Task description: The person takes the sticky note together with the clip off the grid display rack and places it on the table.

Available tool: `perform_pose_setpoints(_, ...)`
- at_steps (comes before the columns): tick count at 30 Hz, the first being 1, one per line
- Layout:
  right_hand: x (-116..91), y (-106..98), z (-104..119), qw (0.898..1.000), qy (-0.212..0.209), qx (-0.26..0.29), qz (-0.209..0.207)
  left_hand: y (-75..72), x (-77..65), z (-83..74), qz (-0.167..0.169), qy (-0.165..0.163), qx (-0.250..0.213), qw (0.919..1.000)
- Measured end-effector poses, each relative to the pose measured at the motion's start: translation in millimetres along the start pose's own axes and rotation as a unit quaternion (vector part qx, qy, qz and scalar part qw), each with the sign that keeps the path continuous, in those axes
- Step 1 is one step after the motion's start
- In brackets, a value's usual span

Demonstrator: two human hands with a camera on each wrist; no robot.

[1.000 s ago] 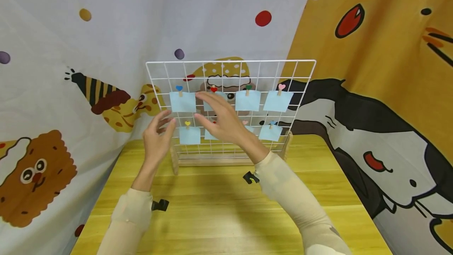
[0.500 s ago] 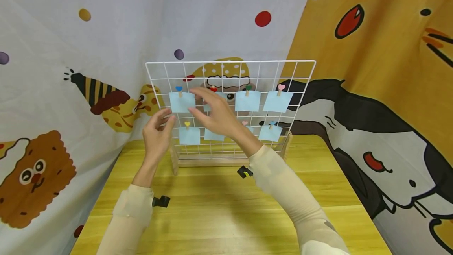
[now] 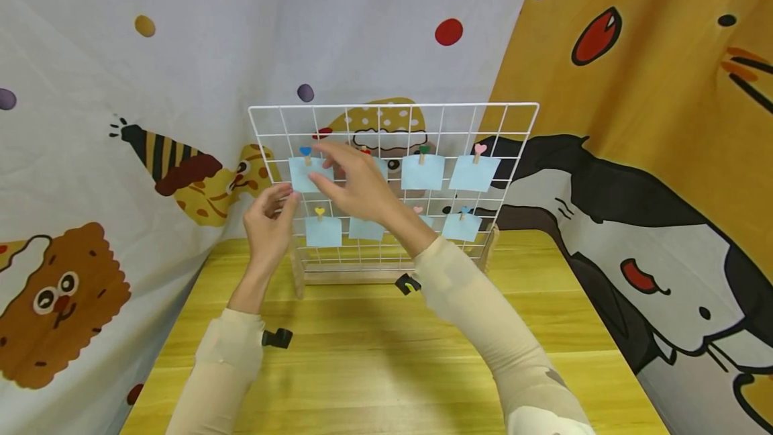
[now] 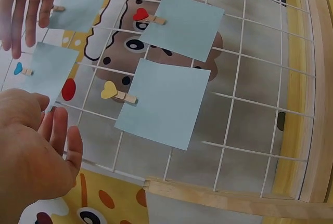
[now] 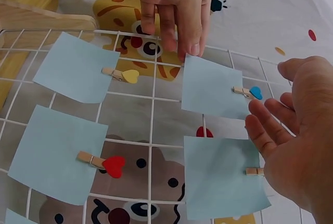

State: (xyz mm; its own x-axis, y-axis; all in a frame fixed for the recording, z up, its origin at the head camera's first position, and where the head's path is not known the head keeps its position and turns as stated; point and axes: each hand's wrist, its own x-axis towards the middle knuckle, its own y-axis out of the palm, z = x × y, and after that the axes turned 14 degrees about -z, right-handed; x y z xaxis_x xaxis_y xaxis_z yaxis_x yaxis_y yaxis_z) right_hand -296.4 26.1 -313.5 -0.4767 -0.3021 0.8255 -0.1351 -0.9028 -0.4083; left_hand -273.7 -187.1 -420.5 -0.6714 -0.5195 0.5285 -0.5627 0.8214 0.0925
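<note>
A light blue paper note (image 3: 304,176) hangs at the upper left of a white wire grid (image 3: 392,105), under a wooden clothespin (image 5: 240,91) with a blue heart (image 3: 305,151). My left hand (image 3: 268,220) is at the note's lower left corner, fingers loosely bent, thumb tip right at the paper's edge in the right wrist view. From the right, my right hand (image 3: 359,183) reaches over the note's right side, thumb and fingers apart, its fingertips close to the blue-heart clothespin. Nothing shows between the right hand's fingers.
Several other blue notes (image 3: 423,172) hang in two rows from heart clothespins, including a yellow heart (image 3: 320,211) below. The grid stands on a wooden base (image 3: 365,277) on a yellow wooden table (image 3: 338,368). A printed cartoon curtain (image 3: 199,32) hangs behind.
My right hand has moved left, from beside the blue-heart note to over its right side. My left hand has risen slightly to the note's corner.
</note>
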Motion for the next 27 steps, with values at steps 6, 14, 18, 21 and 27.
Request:
perform_pose_setpoints(6, 6.4, 3.3, 2.6, 1.000, -0.003, -0.021, 0.007, -0.9, 2.1, 0.5, -0.001, 0.002, -0.014, 0.9999)
perform_pose_setpoints(14, 13.2, 5.4, 5.0, 0.997, -0.011, -0.073, 0.034, -0.6, 3.2, -0.9, -0.001, -0.008, -0.016, 0.9998)
perform_pose_setpoints(18, 16.0, 5.6, 6.0, 0.995, -0.011, -0.092, 0.046, -0.6, 4.5, -0.9, 0.007, -0.012, -0.017, 0.9998)
perform_pose_setpoints(21, 17.5, 5.7, 7.0, 0.992, -0.013, -0.110, 0.054, -0.7, 5.4, -0.1, 0.010, -0.013, -0.022, 0.9996)
perform_pose_setpoints(27, 20.5, 7.2, 9.0, 0.988, -0.021, -0.138, 0.064, -0.9, 5.2, 0.9, 0.004, -0.011, -0.028, 0.9995)
